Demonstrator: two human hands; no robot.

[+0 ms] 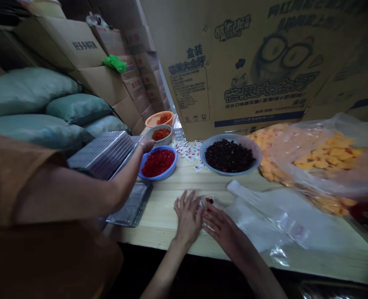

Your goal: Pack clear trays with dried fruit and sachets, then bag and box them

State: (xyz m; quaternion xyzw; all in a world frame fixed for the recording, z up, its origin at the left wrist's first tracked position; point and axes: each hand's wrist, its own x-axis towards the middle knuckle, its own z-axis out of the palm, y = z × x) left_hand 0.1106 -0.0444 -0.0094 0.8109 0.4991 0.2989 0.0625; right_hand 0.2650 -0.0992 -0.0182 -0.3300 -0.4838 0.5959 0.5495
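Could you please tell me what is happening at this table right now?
The left hand and right hand are together at a small clear bag with a few dark and red pieces in it. Beyond them stand a bowl of dark pieces and a blue bowl of red pieces. At the left, a co-worker's arm reaches across to the blue bowl's rim. White plastic bags lie to the right.

dim, cool light; dark corners, soft motion blur on the hands, glare on plastic.
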